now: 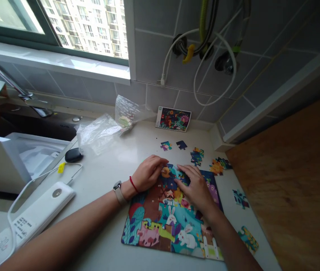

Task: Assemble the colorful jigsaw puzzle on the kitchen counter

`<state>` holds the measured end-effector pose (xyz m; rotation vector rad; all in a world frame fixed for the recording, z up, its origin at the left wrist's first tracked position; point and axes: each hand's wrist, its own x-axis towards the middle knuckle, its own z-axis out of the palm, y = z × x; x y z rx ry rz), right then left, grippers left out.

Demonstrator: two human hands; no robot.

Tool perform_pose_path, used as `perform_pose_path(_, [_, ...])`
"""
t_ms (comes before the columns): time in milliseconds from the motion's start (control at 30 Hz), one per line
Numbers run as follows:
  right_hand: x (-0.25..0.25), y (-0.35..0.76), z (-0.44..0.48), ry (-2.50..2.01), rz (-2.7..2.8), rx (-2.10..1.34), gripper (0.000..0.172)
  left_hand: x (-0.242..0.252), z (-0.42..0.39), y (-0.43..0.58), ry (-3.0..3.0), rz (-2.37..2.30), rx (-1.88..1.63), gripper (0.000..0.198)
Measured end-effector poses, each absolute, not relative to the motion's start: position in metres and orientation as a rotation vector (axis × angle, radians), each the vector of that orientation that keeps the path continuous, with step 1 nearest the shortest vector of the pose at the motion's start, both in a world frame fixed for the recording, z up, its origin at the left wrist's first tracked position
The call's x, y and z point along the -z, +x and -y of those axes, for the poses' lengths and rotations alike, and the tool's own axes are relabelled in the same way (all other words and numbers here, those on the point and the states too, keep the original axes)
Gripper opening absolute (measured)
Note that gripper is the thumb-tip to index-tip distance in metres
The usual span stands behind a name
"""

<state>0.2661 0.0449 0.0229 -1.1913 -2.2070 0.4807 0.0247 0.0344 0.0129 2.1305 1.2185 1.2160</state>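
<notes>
A colourful jigsaw puzzle [165,222] with rabbits lies partly joined on the pale counter [111,173]. My left hand [147,174] rests at the puzzle's top left corner, fingers curled onto a piece there. My right hand [196,187] lies flat on the puzzle's upper middle, fingers stretched toward the left hand and pressing the pieces. Loose pieces [197,156] lie beyond the puzzle, and others [240,198] sit to its right. A picture card [173,119] showing the puzzle image leans against the tiled wall.
A crumpled clear plastic bag [103,130] lies at the back left. A white power bank [30,218] with a cable sits at the left, near a black oval object [73,155]. A wooden panel [298,180] borders the counter's right side. Hoses [210,41] hang on the wall.
</notes>
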Motion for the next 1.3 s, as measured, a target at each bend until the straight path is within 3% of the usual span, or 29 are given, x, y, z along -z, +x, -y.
perform_pose_path(300, [-0.033, 0.267, -0.047, -1.076, 2.007, -0.754, 0.012, -0.006, -0.039, 0.025, 2.139, -1.227, -1.074, 0.026])
perform_pose_path(533, [-0.034, 0.264, -0.033, -1.127, 1.955, -1.107, 0.007, -0.008, -0.040, 0.025, 2.067, -1.244, -1.082, 0.028])
perform_pose_path(1300, [-0.041, 0.249, -0.019, -0.915, 2.189, -0.942, 0.010, -0.010, -0.041, 0.026, 2.158, -1.219, -1.069, 0.033])
